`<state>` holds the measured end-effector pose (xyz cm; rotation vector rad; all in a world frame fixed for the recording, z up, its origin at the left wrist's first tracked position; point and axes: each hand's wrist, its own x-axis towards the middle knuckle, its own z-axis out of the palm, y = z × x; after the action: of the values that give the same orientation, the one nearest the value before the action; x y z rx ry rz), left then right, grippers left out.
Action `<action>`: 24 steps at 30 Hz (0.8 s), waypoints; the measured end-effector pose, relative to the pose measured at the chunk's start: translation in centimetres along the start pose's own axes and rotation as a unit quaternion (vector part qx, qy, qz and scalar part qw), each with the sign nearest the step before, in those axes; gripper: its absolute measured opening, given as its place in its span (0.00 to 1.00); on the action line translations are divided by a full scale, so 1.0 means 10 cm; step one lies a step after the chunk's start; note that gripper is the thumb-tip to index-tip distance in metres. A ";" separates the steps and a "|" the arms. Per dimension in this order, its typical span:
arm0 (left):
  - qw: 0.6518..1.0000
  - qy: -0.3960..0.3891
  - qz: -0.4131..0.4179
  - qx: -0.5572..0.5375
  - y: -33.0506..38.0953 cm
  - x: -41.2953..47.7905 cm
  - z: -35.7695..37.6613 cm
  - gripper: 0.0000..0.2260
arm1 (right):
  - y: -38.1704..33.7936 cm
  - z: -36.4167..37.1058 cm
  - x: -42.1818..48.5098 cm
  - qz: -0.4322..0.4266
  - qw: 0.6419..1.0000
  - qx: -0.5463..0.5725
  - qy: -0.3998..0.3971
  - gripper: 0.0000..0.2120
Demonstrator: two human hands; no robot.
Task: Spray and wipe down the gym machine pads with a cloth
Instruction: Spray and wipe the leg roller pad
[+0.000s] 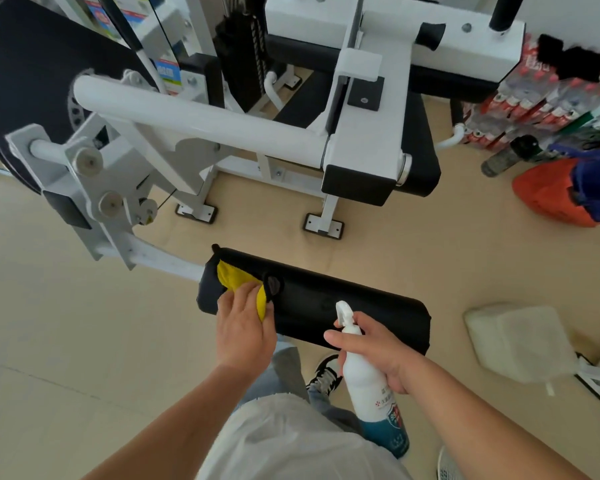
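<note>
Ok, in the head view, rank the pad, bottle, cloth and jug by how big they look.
1. pad
2. jug and bottle: about alike, and the bottle is nearer the camera, so unranked
3. cloth, partly under the left hand

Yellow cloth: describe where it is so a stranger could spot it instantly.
Find the white gym machine, then the long black roller pad nearest the person. At the pad's left end, the left hand holds the yellow cloth, the only bright yellow thing there.

The spray bottle [365, 379] label shows "99"; its other print is unreadable.
</note>
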<state>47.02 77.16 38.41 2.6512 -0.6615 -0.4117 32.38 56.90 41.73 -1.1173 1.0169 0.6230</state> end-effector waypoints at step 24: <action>0.943 -0.202 0.190 0.182 1.26 -0.10 0.59 0.31 | 0.36 -0.76 -0.59 -0.051 0.995 0.069 0.046 0.28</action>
<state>39.15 65.63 38.74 2.6909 -1.4762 -0.7915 24.23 51.46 44.76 -1.0769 1.0594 0.4167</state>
